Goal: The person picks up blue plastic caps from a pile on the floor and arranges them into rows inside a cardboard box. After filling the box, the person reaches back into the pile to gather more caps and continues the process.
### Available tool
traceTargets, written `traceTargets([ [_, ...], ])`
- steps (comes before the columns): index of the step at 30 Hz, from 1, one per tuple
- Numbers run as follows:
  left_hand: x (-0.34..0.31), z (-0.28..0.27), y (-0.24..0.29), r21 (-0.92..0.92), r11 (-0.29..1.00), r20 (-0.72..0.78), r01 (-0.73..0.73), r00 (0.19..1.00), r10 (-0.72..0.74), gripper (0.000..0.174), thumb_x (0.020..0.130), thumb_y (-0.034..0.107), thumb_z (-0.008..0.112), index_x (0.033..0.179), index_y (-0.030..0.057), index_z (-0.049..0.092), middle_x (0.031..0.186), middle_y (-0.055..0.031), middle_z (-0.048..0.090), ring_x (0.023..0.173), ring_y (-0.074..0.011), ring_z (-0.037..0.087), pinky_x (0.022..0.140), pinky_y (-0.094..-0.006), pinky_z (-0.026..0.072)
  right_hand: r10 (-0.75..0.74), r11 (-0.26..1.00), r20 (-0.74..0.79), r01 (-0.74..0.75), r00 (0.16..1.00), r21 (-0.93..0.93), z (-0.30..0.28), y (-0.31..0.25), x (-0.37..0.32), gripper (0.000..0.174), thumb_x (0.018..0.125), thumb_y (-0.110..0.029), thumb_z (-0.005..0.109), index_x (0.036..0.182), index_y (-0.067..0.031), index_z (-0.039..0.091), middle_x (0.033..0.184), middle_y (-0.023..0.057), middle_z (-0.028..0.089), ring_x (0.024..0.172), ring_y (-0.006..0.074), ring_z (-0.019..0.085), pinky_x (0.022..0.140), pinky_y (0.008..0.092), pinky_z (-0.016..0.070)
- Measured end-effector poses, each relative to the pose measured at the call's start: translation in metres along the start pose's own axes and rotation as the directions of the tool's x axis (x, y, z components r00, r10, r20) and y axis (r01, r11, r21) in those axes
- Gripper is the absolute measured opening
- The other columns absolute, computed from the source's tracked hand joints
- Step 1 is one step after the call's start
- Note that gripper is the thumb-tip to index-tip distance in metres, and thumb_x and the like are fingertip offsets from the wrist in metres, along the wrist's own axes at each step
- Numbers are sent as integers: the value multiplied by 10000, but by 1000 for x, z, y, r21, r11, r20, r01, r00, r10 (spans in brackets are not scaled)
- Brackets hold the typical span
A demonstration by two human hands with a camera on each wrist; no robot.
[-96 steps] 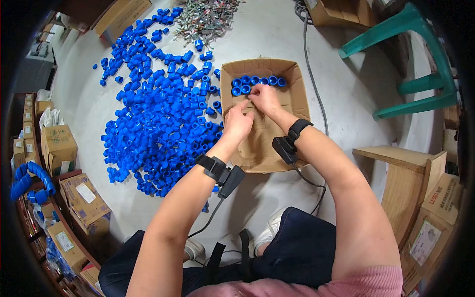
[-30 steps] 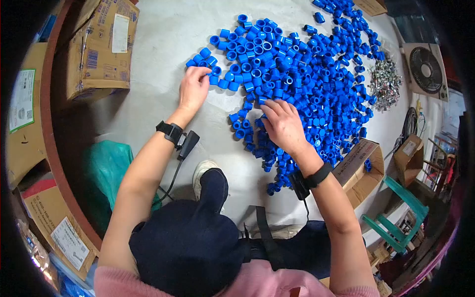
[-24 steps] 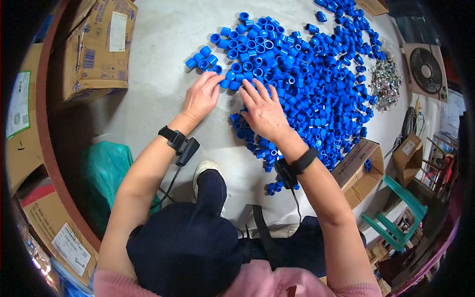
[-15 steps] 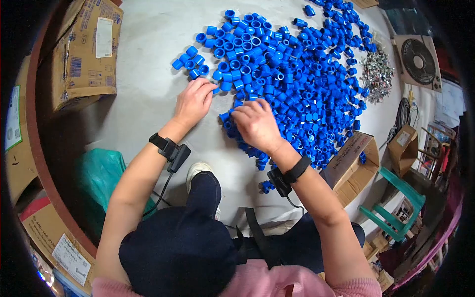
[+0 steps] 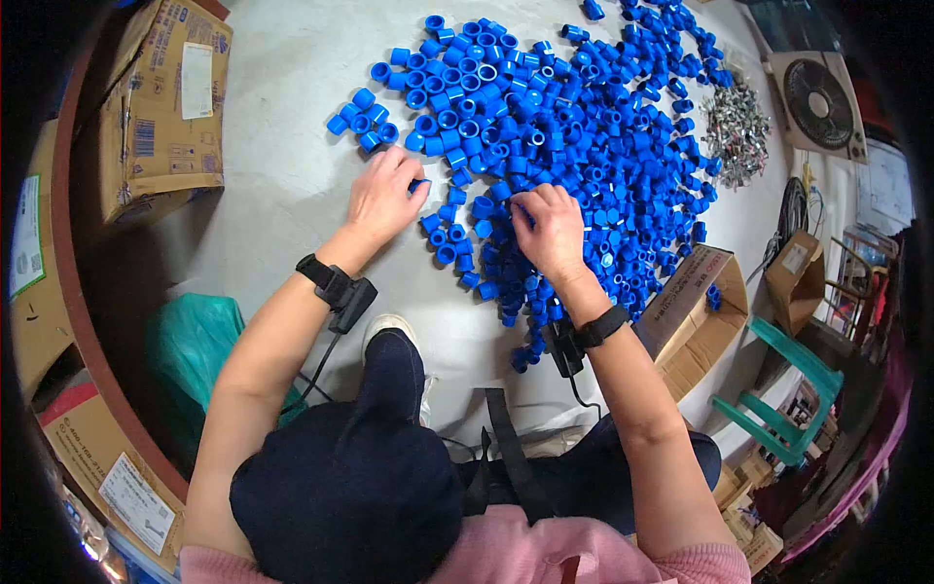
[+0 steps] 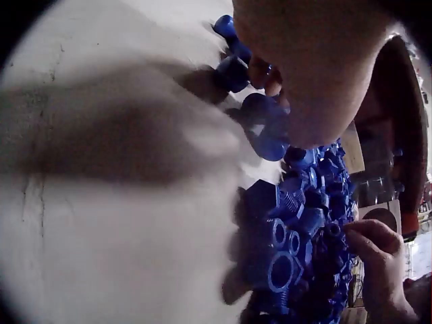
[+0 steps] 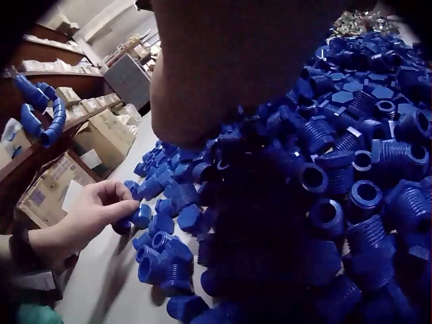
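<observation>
Blue plastic pipe fittings [image 5: 584, 175] lie in a wide heap on the floor, some smooth and ring-ended, others threaded with hexagonal heads. At the heap's left edge, my left hand [image 5: 386, 200] pinches a small blue pipe fitting [image 5: 418, 185] between thumb and fingers. My right hand [image 5: 552, 229] is over the near part of the heap, its fingers curled and thumb bent around a blue fitting [image 5: 528, 216]. The right wrist view shows the left hand [image 7: 88, 212] beside loose fittings [image 7: 172, 270]; the right fingertips are hidden in shadow there.
An open carton [image 5: 696, 326] and a green plastic stool [image 5: 783, 399] stand on the right. A pile of small metal parts [image 5: 736, 131] and a fan [image 5: 820, 102] are beyond the heap. At left are a printed carton [image 5: 165, 107] and a green bag [image 5: 197, 341].
Earlier, both hands were inside a carton with rows of blue fittings. The view then turned to the heap; the hands came close together there, and the right hand has since moved back right.
</observation>
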State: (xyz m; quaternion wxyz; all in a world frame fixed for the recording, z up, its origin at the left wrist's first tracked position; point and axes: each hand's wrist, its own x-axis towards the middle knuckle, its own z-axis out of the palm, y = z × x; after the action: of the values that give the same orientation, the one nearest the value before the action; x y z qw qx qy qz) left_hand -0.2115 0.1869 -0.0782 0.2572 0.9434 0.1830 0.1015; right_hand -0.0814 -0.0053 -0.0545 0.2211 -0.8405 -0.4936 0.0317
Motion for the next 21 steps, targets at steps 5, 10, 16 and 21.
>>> traceTargets([
  [5,-5,-3,-2,-18,1000,-49,1,999,-2,164,682,182,648,776,93,548,811,-52,478,800,-234,518,634,-357,460,40,999,21,-41,999,28,2,-1,-4,74,694,-131,604,753,-87,603,727,57,515,741,241,506,635,357,391],
  [10,-12,-3,2,-38,999,1,29,1000,-29,160,688,173,652,748,83,534,802,-49,495,767,-241,528,626,-348,450,-42,998,124,46,991,-31,14,-24,3,145,695,-187,615,809,-100,589,779,59,516,781,232,504,646,357,387],
  [16,-24,0,0,-33,998,6,-56,998,57,155,680,148,655,749,80,535,850,-35,530,795,-229,543,623,-339,458,-44,997,166,54,985,-54,25,-29,2,130,688,-170,607,779,-88,565,786,62,503,782,237,504,649,358,390],
  [21,-28,-1,1,-28,1000,129,-11,991,14,249,696,130,640,898,91,499,882,-58,546,823,-251,545,657,-351,461,61,998,133,-56,989,-35,22,-29,0,230,666,-173,649,861,-83,566,819,72,513,784,256,525,645,362,422],
])
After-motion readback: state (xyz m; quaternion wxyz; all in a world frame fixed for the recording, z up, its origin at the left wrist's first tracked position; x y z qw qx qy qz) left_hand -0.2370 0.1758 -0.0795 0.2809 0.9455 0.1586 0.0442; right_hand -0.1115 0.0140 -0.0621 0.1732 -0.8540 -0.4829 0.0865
